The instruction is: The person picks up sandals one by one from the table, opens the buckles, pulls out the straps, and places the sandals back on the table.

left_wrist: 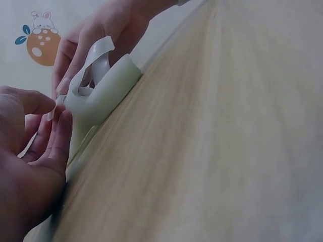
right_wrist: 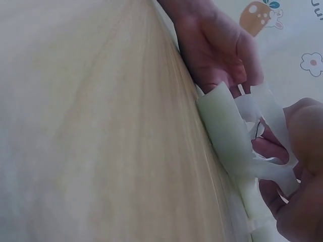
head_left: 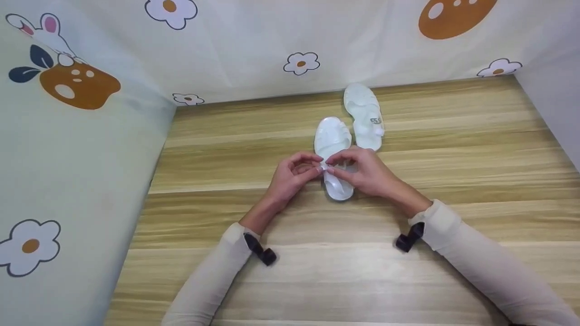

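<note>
A white sandal (head_left: 333, 131) lies sole down on the wooden surface, its toe pointing away from me and its heel (left_wrist: 113, 85) toward me. Both hands meet at the left side of its ankle strap (head_left: 324, 166). My left hand (head_left: 290, 176) pinches the strap's end between thumb and fingertips. From the other side, my right hand (head_left: 369, 170) grips the strap beside it, its fingers reaching across the sandal. Fingers hide most of the fastening. The heel strap (right_wrist: 272, 113) stands up in a loop in the right wrist view.
A second white sandal (head_left: 360, 102) with a small buckle (head_left: 375, 121) lies behind and right, near the back wall (head_left: 253, 54). Printed fabric walls border the wood-grain surface (head_left: 217, 172) at left, back and right. A small black device (head_left: 410, 237) sits on each sleeve cuff.
</note>
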### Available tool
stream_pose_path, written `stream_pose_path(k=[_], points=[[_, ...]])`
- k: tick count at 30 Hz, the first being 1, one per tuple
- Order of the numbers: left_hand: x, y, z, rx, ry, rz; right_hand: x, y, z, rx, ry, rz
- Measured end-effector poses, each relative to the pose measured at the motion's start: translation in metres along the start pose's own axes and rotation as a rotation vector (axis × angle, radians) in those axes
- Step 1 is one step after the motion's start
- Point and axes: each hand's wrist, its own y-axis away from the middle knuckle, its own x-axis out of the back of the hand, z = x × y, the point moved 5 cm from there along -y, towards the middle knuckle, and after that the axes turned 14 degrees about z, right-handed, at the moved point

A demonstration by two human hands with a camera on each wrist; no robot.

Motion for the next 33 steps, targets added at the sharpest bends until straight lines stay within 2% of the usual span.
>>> stream_pose_path(k=[4,13,21,26,33], points=[[0.0,-0.001,-0.001,0.013,-0.01,-0.01,0.001,0.0,0.001,0.001,-0.006,0.007],[0.001,-0.001,-0.001,0.022,-0.011,0.029,0.001,-0.001,0.005,-0.073,-0.081,0.017],[0.0,-0.002,0.001,0.017,-0.103,0.058,0.0,-0.002,0.008,-0.119,-0.096,0.017],[-0.001,-0.003,-0.002,0.015,-0.108,0.039,0.002,-0.001,0.01,-0.126,-0.088,0.004],[-0.004,-0.001,-0.003,-0.011,-0.115,-0.024,0.001,0.0,0.012,-0.124,-0.097,-0.008]])
